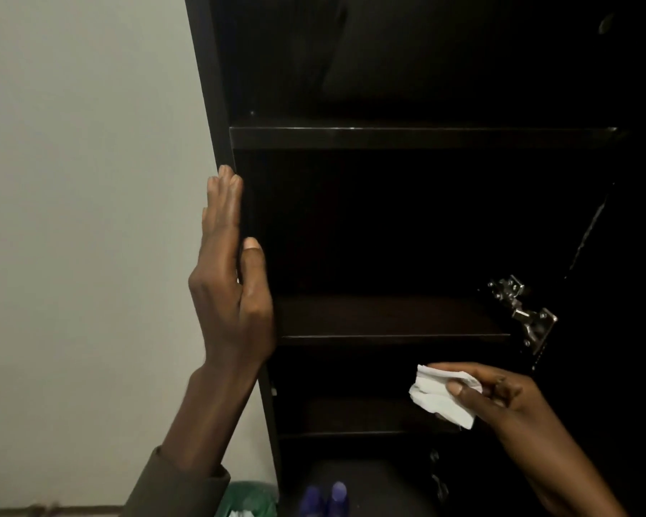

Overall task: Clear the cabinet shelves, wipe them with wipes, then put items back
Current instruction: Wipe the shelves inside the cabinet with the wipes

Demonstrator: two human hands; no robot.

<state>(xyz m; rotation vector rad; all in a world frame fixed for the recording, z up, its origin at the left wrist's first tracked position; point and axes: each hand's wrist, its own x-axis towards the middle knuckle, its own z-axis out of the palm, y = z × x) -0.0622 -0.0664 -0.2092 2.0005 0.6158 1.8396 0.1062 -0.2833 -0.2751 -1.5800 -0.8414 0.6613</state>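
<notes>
Nearest, at the bottom edge: a green bag (247, 498) with white scraps in it on the left, beside the cabinet's foot, and 2 purple shapes (325, 498) too blurred to identify, low in front of the cabinet. Just above, right hand (500, 395) pinching a crumpled white wipe (441, 395) between thumb and fingers, held in front of the lower shelves, apart from them as far as can be seen. Left hand (230, 278) released and flat, fingers straight and pointing up along the outer face of the cabinet's left side panel (217, 106), thumb hooked over the panel's front edge; olive sleeve (172, 486) at the wrist. Beyond, dark cabinet (426, 225) standing open against a pale wall (83, 181). 3 shelves visible: top shelf (422, 138), middle shelf (392, 335), and a lower shelf (351, 434) behind the wipe. Shelves bare where the dim light lets anything show. Metal hinge (523, 311) on the right side, near the middle shelf. Deep interior too dark to read.
</notes>
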